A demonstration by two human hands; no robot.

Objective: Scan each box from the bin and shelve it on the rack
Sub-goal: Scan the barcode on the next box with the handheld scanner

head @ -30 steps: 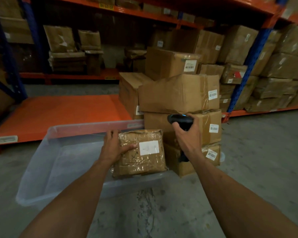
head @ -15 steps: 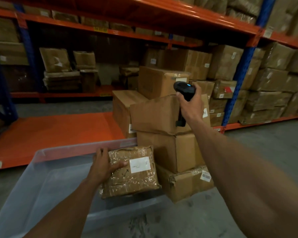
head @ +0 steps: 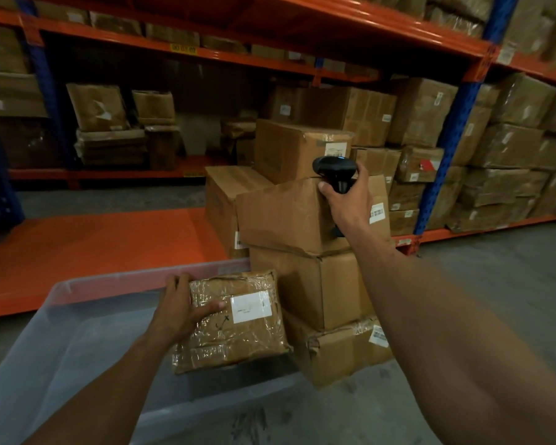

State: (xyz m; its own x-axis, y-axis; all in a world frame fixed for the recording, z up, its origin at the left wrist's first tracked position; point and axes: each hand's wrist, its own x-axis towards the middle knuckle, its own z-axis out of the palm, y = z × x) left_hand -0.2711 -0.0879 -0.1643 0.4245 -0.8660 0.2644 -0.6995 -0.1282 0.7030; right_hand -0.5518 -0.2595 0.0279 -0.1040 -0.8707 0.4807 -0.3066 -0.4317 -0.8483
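My left hand [head: 182, 311] grips a tape-wrapped brown box [head: 235, 329] by its left edge, thumb across the top beside its white label. The box hangs over the right end of a translucent plastic bin [head: 77, 342] on the floor. My right hand [head: 345, 203] holds a black handheld scanner [head: 334, 171] raised in front of a stack of cardboard boxes [head: 302, 220]. The orange lower shelf of the rack [head: 93, 245] lies bare to the left of that stack.
Blue uprights [head: 446, 162] and orange beams frame the rack. Many cardboard boxes fill the shelves behind and to the right. Three stacked boxes stand on the floor just right of the bin. Grey concrete floor spreads to the right.
My right hand has lifted the scanner from beside the taped box up to the top of the stack. The view has tilted upward. My left hand keeps its hold on the taped box.
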